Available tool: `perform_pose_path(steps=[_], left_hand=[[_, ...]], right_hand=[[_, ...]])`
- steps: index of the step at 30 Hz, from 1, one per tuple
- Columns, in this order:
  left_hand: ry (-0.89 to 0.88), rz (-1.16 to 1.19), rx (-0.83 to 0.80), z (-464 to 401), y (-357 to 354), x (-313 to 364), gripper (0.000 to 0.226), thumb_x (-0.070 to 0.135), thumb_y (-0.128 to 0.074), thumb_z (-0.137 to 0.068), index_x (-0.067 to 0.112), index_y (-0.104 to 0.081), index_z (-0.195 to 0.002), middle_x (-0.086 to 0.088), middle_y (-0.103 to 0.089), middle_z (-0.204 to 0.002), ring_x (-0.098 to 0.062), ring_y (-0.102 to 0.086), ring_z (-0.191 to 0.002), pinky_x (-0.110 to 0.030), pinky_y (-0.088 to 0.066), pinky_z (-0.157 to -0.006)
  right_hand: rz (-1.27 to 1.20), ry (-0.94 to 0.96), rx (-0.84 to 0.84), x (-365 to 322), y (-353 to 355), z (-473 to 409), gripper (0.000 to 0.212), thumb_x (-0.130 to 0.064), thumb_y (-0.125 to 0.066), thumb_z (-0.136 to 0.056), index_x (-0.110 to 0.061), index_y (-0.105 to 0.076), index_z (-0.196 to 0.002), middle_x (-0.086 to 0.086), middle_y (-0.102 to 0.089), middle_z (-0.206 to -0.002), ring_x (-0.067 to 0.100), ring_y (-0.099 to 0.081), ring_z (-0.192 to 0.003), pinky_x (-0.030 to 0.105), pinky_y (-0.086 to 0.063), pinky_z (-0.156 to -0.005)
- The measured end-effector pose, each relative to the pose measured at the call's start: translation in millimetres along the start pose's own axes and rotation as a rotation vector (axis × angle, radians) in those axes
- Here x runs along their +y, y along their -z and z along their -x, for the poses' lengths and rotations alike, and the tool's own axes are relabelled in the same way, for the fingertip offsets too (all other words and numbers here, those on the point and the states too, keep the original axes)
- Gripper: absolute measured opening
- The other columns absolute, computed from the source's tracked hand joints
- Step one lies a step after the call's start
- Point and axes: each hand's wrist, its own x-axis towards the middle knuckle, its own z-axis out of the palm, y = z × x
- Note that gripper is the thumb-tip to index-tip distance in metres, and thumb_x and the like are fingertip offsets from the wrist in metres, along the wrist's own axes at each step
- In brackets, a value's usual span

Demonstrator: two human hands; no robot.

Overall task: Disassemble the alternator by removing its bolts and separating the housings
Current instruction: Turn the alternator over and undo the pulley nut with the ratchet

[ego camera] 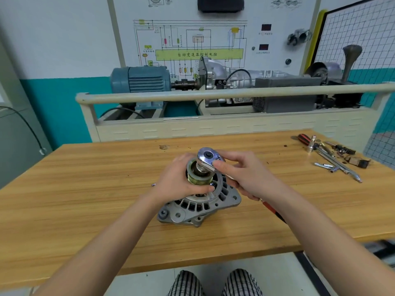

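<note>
Here the grey cast-metal alternator (198, 201) stands pulley-up mid-way across the wooden workbench (85, 189); it looks heavy and rigid. The left hand (181, 180) grips its ribbed pulley (197, 178), a sound hold, while the right hand (243, 178) pinches the chrome ratchet wrench (208, 158) seated on the pulley nut.

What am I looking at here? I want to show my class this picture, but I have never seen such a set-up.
The one picture comes from a camera worn on a person's head, looking down at their own arms. On the wooden table stands an alternator, a car's generator, pulley upward. The left hand grips the pulley. The right hand holds a shiny ratchet wrench set on top of the pulley. Loose tools lie at the far right. Behind stands a training bench with a blue motor.
</note>
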Motion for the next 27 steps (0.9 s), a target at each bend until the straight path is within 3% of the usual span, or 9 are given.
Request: perform_pose_path(steps=[4,11,14,18,21,24,27], left_hand=[[0.035,-0.044,0.102,3,-6,1,0.066,0.049,-0.084,-0.062,0.029,-0.060,-0.121,0.011,-0.058,-0.124,-0.013,-0.050,-0.119,-0.042,-0.044,-0.098],[0.226,-0.206,0.345,14,-28,15,0.068,0.064,-0.075,-0.061,0.028,-0.059,-0.116,0.014,-0.052,-0.128,-0.012,-0.045,-0.121,-0.044,-0.046,-0.093],[0.278,-0.213,0.400,17,-35,19,0.069,0.066,-0.072,-0.062,0.027,-0.058,-0.117,0.012,-0.050,-0.132,-0.013,-0.042,-0.125,-0.047,-0.042,-0.097],[0.417,-0.258,0.505,22,-49,31,0.075,0.066,-0.069,-0.067,0.025,-0.050,-0.127,0.008,-0.041,-0.142,-0.015,-0.032,-0.134,-0.045,-0.032,-0.100],[0.523,-0.212,0.456,23,-54,40,0.082,0.061,-0.069,-0.073,0.022,-0.039,-0.137,0.003,-0.027,-0.152,-0.018,-0.017,-0.142,-0.052,-0.027,-0.104],[0.566,-0.195,0.281,29,-49,43,0.092,0.057,-0.069,-0.075,0.018,-0.022,-0.144,-0.003,-0.008,-0.156,-0.024,-0.003,-0.143,-0.057,-0.022,-0.107],[0.550,-0.302,0.185,39,-37,37,0.087,0.057,-0.067,-0.077,0.020,-0.023,-0.142,-0.011,-0.014,-0.147,-0.031,-0.012,-0.134,-0.051,-0.025,-0.104]], right_hand=[[0.000,-0.013,0.022,3,-6,0,0.027,-0.034,-0.052,-0.097,-0.044,-0.059,-0.121,-0.006,-0.039,-0.044,0.004,-0.027,-0.030,0.015,-0.020,-0.031],[0.049,-0.028,0.074,2,-15,2,0.027,-0.032,-0.048,-0.100,-0.030,-0.063,-0.122,-0.022,-0.044,-0.038,0.000,-0.038,-0.030,0.007,-0.023,-0.032],[0.111,-0.008,0.096,0,-18,5,0.027,-0.030,-0.046,-0.101,-0.026,-0.061,-0.123,-0.032,-0.044,-0.039,-0.015,-0.045,-0.036,0.005,-0.030,-0.033],[0.106,0.005,0.138,0,-25,9,0.028,-0.024,-0.043,-0.103,-0.017,-0.062,-0.121,-0.033,-0.048,-0.043,-0.016,-0.047,-0.040,0.005,-0.034,-0.039],[0.127,0.001,0.152,1,-28,10,0.030,-0.027,-0.043,-0.102,-0.019,-0.061,-0.124,-0.033,-0.053,-0.051,-0.017,-0.047,-0.044,0.006,-0.035,-0.044],[0.178,0.015,0.168,2,-30,11,0.032,-0.034,-0.043,-0.101,-0.023,-0.060,-0.126,-0.030,-0.056,-0.058,-0.018,-0.047,-0.048,0.013,-0.034,-0.055],[0.179,-0.003,0.152,0,-30,10,0.033,-0.033,-0.042,-0.102,-0.021,-0.059,-0.127,-0.035,-0.049,-0.046,-0.018,-0.045,-0.044,0.010,-0.032,-0.049]])
